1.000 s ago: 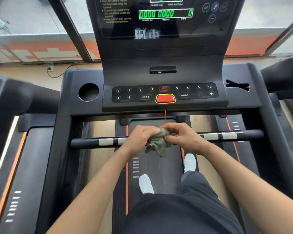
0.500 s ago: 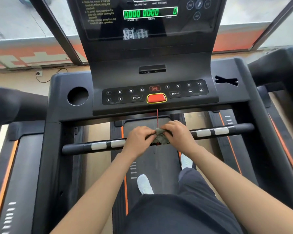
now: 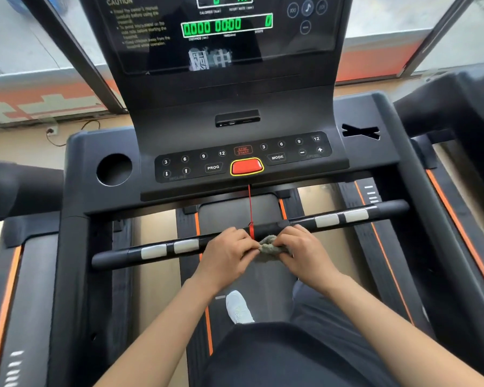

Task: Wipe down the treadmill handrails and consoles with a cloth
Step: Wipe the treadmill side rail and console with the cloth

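Below the console, the front handrail is spanning the belt, and the left hand and right hand are both pinching the grey-green cloth just at its middle, likely bunching a wiping pad, now sitting tighter and higher than a second ago.

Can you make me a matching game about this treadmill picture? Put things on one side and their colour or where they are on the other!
Things:
1. cloth
2. big button
3. display numbers
4. shoe

Clues:
A. white
B. glowing green
C. held by the left hand and right hand
D. red

Pairs: 1-C, 2-D, 3-B, 4-A
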### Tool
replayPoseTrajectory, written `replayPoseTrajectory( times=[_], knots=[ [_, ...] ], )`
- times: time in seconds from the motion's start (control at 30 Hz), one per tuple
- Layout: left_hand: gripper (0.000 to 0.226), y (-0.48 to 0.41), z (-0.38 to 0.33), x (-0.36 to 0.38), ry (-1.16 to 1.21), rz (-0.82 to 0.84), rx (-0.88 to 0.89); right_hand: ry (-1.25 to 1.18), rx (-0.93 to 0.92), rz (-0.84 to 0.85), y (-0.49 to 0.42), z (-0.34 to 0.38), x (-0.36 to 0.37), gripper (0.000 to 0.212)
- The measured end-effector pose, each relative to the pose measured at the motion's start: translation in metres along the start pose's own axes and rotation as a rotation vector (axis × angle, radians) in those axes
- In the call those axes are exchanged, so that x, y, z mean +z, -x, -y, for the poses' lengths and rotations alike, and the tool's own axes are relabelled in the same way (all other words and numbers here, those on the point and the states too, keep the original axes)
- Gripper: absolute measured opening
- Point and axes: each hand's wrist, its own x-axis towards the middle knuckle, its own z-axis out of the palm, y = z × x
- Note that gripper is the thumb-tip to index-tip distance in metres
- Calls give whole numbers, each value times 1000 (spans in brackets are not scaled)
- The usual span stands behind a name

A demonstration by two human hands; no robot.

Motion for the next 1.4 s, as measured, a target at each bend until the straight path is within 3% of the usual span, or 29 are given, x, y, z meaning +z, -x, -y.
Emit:
replayPoseTrajectory(
  times=[0.2,0.3,0.4,0.6,0.67,0.83,1.0,1.17,1.4],
  knots=[
    [10,-39,-12,-20,25,-71,36,-212,136,-158,-15,3,-49,43],
    [6,-65,-20,-28,19,-147,77,-248,186,-267,-27,3,-71,43],
    [4,-72,-22,-22,12,-196,95,-201,66,-363,-25,-3,-75,32],
    [9,-25,-9,23,-54,-16,2,19,63,-234,26,-25,-25,15],
    [16,-18,-13,24,-70,-20,-34,39,98,-275,39,-21,-19,11],
    [16,-27,-14,11,-165,-136,-63,70,31,-441,23,-14,-19,11],
    [41,-35,-7,25,-195,28,-73,142,-120,-245,-3,-21,7,39],
    [36,-37,-10,34,-216,27,-66,216,-193,-208,0,-44,3,49],
    [33,-50,-15,48,-181,-2,-17,276,-215,-285,5,-70,-8,30]
  ],
)
